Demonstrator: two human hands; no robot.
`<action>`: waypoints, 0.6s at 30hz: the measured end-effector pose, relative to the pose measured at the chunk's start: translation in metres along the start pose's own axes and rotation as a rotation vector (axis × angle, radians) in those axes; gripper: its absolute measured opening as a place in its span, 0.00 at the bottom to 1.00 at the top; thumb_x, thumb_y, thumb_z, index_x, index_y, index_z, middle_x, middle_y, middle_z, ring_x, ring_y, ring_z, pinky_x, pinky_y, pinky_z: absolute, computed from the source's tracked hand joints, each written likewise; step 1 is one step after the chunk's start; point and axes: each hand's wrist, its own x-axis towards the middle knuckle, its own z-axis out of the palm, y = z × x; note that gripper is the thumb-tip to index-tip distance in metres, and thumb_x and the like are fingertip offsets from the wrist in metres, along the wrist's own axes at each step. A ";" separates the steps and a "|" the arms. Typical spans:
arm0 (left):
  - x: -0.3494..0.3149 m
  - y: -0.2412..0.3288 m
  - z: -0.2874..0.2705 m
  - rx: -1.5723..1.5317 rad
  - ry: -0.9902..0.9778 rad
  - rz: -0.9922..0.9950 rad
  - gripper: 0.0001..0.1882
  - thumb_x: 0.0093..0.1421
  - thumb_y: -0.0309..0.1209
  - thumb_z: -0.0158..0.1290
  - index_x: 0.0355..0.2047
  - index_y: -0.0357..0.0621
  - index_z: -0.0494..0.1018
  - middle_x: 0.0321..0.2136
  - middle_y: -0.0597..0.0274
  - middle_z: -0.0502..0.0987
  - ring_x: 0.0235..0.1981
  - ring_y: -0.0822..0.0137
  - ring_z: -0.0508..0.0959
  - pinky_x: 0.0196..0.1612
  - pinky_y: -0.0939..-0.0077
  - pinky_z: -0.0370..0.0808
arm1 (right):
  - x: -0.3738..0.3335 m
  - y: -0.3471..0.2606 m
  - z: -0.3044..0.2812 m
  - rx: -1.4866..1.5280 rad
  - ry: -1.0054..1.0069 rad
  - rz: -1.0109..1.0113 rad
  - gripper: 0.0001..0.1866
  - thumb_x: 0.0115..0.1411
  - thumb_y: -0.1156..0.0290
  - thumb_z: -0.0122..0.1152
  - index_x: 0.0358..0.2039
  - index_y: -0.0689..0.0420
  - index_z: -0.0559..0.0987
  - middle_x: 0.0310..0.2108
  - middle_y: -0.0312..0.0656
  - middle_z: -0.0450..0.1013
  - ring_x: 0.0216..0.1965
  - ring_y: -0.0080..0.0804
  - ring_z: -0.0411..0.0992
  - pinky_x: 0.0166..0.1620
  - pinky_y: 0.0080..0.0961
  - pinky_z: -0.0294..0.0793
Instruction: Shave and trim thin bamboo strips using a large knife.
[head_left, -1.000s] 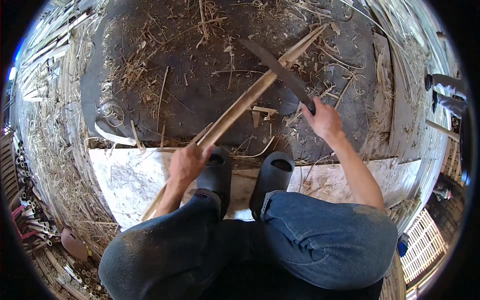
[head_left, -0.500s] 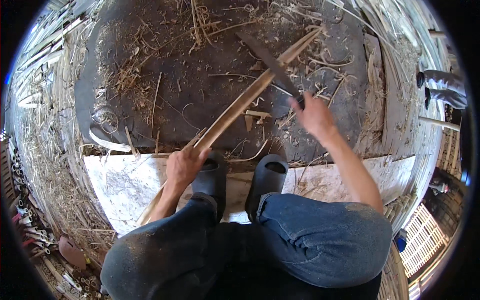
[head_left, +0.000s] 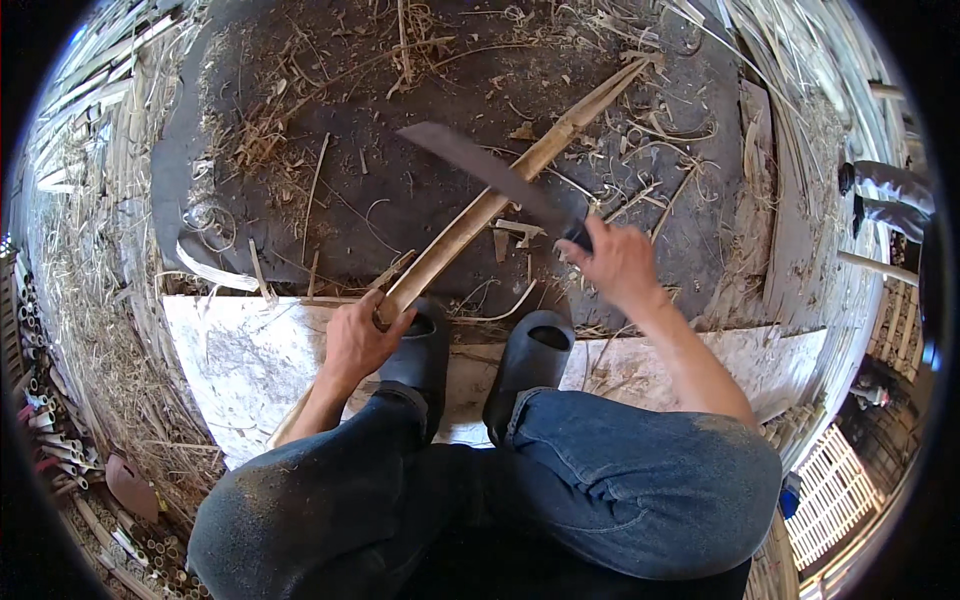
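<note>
L hand (head_left: pixel 360 336) grips tan, channelled split-bamboo strip (head_left: pixel 448 250), axis fwd-R; R hand (head_left: pixel 615 264) grips dark, long-bladed metal knife (head_left: pixel 480 166) crosswise over it.

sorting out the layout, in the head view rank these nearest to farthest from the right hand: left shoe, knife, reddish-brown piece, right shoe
1. Knife: held in the right hand.
2. Right shoe: below the hand, to its left.
3. Left shoe: farther left.
4. Reddish-brown piece: far lower left.
</note>
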 end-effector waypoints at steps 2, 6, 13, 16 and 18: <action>0.002 0.003 -0.001 0.011 -0.090 -0.051 0.26 0.61 0.52 0.59 0.32 0.36 0.77 0.22 0.44 0.80 0.27 0.44 0.82 0.33 0.53 0.76 | 0.003 0.032 -0.014 -0.007 0.007 0.088 0.32 0.69 0.37 0.43 0.38 0.59 0.74 0.13 0.36 0.68 0.14 0.30 0.69 0.21 0.34 0.72; 0.010 0.016 -0.003 0.028 -0.097 -0.075 0.28 0.64 0.54 0.55 0.29 0.35 0.77 0.19 0.42 0.78 0.25 0.42 0.81 0.31 0.52 0.76 | 0.007 0.094 0.006 -0.210 0.278 0.040 0.31 0.70 0.39 0.45 0.40 0.60 0.73 0.12 0.34 0.65 0.11 0.27 0.67 0.16 0.29 0.69; 0.010 0.022 0.000 -0.009 -0.036 -0.110 0.31 0.64 0.56 0.55 0.23 0.35 0.75 0.16 0.42 0.75 0.23 0.42 0.79 0.29 0.51 0.73 | -0.025 -0.036 0.012 0.197 -0.074 0.023 0.36 0.69 0.33 0.34 0.35 0.57 0.72 0.10 0.37 0.65 0.12 0.27 0.70 0.13 0.35 0.69; 0.006 0.019 0.008 0.053 0.027 -0.086 0.30 0.63 0.56 0.55 0.23 0.37 0.75 0.16 0.43 0.75 0.22 0.42 0.79 0.29 0.52 0.73 | -0.036 -0.046 0.030 0.141 0.174 -0.254 0.38 0.68 0.30 0.31 0.34 0.57 0.71 0.11 0.39 0.67 0.13 0.30 0.71 0.14 0.33 0.70; 0.001 0.012 0.005 0.106 0.101 -0.075 0.30 0.63 0.56 0.56 0.23 0.38 0.75 0.17 0.44 0.76 0.22 0.43 0.79 0.29 0.53 0.74 | -0.015 -0.008 0.033 0.106 0.083 -0.041 0.37 0.68 0.31 0.36 0.33 0.57 0.72 0.14 0.42 0.71 0.15 0.37 0.75 0.17 0.36 0.74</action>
